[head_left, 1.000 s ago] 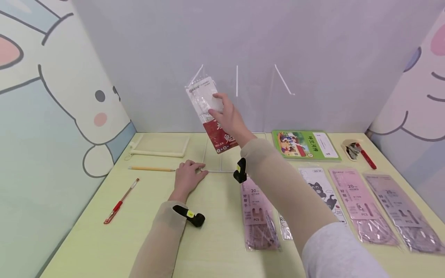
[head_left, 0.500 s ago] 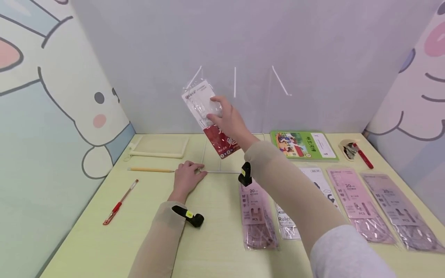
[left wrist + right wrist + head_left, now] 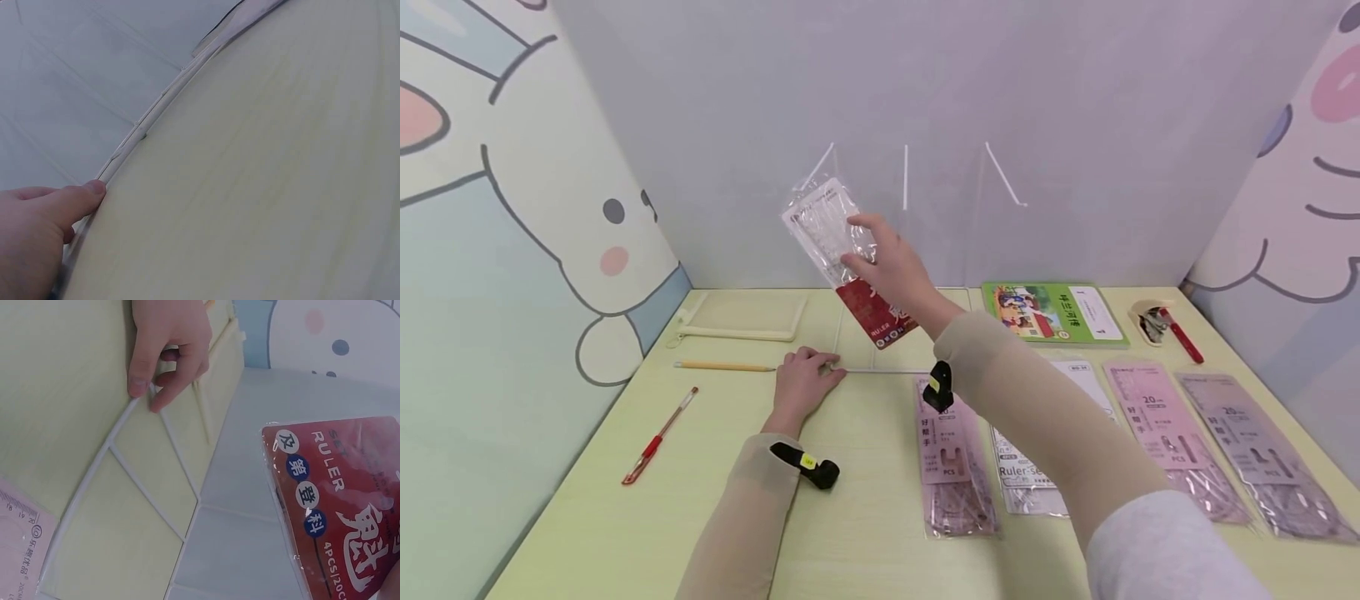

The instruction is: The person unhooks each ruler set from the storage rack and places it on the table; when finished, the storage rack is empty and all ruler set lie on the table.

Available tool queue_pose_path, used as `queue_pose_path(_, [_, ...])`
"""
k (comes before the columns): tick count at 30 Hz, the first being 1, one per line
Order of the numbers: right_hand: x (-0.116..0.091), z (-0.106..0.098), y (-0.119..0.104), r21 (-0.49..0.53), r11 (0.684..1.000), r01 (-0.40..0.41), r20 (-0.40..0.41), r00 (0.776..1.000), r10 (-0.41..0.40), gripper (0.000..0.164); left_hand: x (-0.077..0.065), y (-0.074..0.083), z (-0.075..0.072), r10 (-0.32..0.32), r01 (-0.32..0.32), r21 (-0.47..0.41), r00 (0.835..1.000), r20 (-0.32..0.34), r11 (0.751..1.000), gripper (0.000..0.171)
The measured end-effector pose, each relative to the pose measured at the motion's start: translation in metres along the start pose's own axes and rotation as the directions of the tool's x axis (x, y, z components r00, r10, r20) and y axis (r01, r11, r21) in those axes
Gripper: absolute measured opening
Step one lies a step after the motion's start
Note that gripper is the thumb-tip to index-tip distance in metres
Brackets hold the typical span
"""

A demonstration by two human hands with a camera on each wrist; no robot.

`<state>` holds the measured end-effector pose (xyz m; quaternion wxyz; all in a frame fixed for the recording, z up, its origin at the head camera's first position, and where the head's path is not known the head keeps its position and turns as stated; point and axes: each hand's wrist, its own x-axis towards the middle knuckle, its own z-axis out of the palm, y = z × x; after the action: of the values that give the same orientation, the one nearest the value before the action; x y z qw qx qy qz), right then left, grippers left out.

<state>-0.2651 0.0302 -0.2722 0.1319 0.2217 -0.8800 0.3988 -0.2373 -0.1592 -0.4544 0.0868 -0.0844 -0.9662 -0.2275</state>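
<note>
My right hand (image 3: 895, 262) holds a plastic-wrapped ruler set (image 3: 822, 227) by its right side, tilted, raised above the back of the table. Its upper part is white and clear, its lower part red with "RULER" lettering (image 3: 328, 461). The bag's top overlaps the left prong (image 3: 817, 167) of a white wire rack (image 3: 883, 372) in the head view. On the table, my left hand (image 3: 805, 387) pinches the rack's front left corner between thumb and fingers; the right wrist view shows this rod (image 3: 87, 478) running from the fingertips.
Two more prongs stand to the right. Several packaged ruler sets (image 3: 1150, 408) lie at the right, below a green book (image 3: 1052, 312) and red-handled tool (image 3: 1183, 335). A mesh pouch (image 3: 745, 315), pencil (image 3: 722, 366) and red pen (image 3: 658, 437) lie at the left.
My right hand has lowered the ruler set slightly and shifted it left, tilting it further. My left hand stays at the rack's corner.
</note>
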Motion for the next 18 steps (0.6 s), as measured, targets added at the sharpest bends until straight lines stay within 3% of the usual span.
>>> queue_pose_path(9, [-0.01, -0.003, -0.004, 0.038, 0.999, 0.025, 0.014, 1.0, -0.026, 0.057, 0.0, 0.002, -0.002, -0.015, 0.016, -0.023, 1.0, 0.021, 1.0, 0.041])
queue_pose_path(18, [-0.022, -0.001, -0.011, 0.181, 0.982, 0.052, 0.011, 0.998, -0.055, 0.057, -0.001, 0.003, -0.003, -0.024, 0.024, -0.009, 0.999, 0.021, 1.0, 0.04])
